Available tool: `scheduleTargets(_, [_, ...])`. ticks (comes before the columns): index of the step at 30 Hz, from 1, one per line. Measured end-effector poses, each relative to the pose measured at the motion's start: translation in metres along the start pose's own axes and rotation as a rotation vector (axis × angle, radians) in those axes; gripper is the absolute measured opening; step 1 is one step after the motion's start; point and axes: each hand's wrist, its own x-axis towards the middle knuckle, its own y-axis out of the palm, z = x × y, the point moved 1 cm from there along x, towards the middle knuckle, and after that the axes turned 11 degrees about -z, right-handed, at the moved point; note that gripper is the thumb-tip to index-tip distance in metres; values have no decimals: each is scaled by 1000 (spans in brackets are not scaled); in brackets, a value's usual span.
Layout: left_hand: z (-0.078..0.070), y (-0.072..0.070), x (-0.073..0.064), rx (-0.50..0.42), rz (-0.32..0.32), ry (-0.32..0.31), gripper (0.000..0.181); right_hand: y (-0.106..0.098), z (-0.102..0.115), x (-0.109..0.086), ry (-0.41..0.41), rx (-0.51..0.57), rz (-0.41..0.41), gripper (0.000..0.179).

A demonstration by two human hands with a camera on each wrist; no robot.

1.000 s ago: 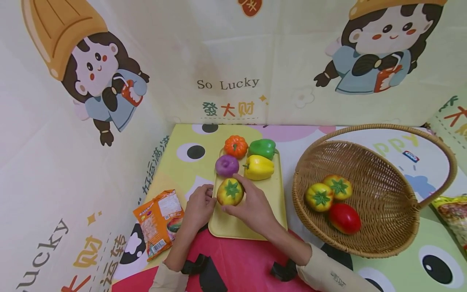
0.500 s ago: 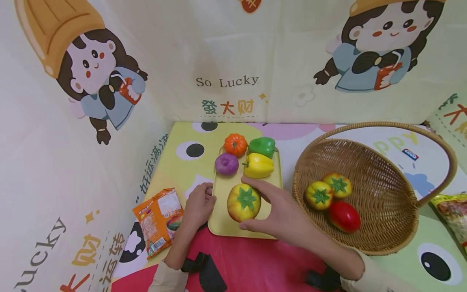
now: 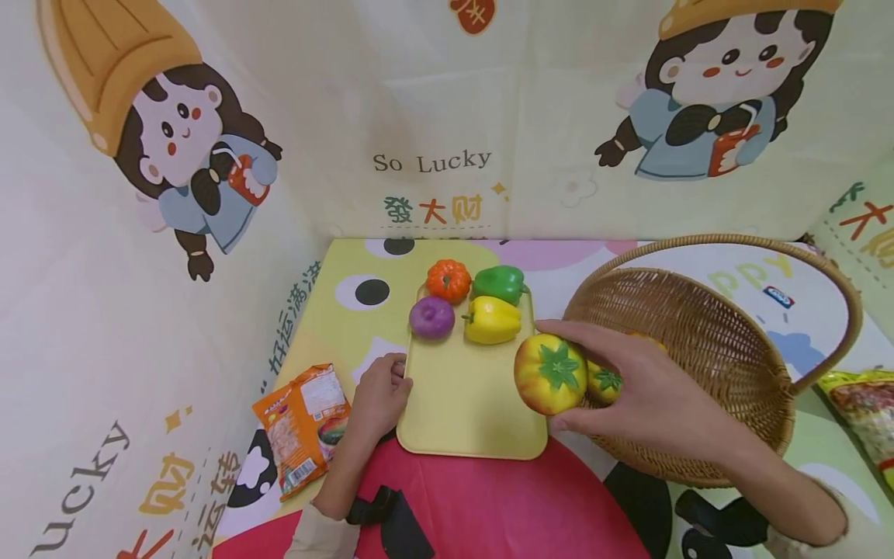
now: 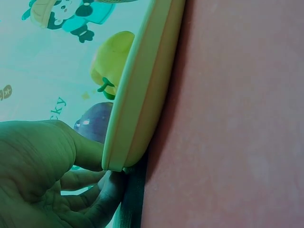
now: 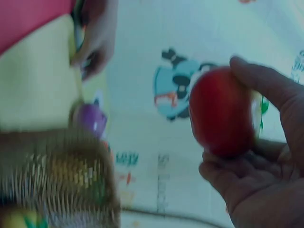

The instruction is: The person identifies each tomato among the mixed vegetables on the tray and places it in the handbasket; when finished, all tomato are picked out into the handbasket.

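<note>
In the head view my right hand (image 3: 649,392) grips a yellow tomato (image 3: 546,376) with a green star-shaped top, between the tray and the wicker basket (image 3: 719,341). The tomato's underside (image 5: 221,114) is red in the right wrist view. My left hand (image 3: 380,394) pinches the left edge of a yellow tray (image 3: 468,411), thumb above and fingers below in the left wrist view. On the tray's far half lie a purple onion (image 3: 431,318), a yellow bell pepper (image 3: 492,320), a green bell pepper (image 3: 500,284) and an orange pumpkin (image 3: 448,281). My right hand hides much of the basket's contents.
Another yellow tomato (image 3: 604,383) shows in the basket, whose tall handle (image 3: 848,303) arches up at the right. An orange snack packet (image 3: 303,427) lies left of my left arm. A second packet (image 3: 862,419) sits at the far right.
My right hand has lifted the tomato off the tray's near half and carried it right, to the basket's near-left side. My left hand stays at the tray edge.
</note>
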Motion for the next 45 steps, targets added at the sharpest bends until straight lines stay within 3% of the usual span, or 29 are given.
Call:
scheduleTargets(6, [0,-2,0,2,-6,-13,33,-25,-22,4,-3,-100,42,87])
scheduleTargets(11, [1,-2,-1,-2,-3,-8,33,-38,-40,8,36,-104,63,84])
scheduleTargets(21, [0,1,-1,-3,6,-6,32,-58,-81,20,-2,-204,87,81])
scheduleTargets(27, [1,0,-1,-2,2,-1,32,-58,-101,33,-11,-274,90,81])
scheduleTargets(45, [1,-1,-3,-4,7,-3,32,-49,-137,51,44,-244,125,82])
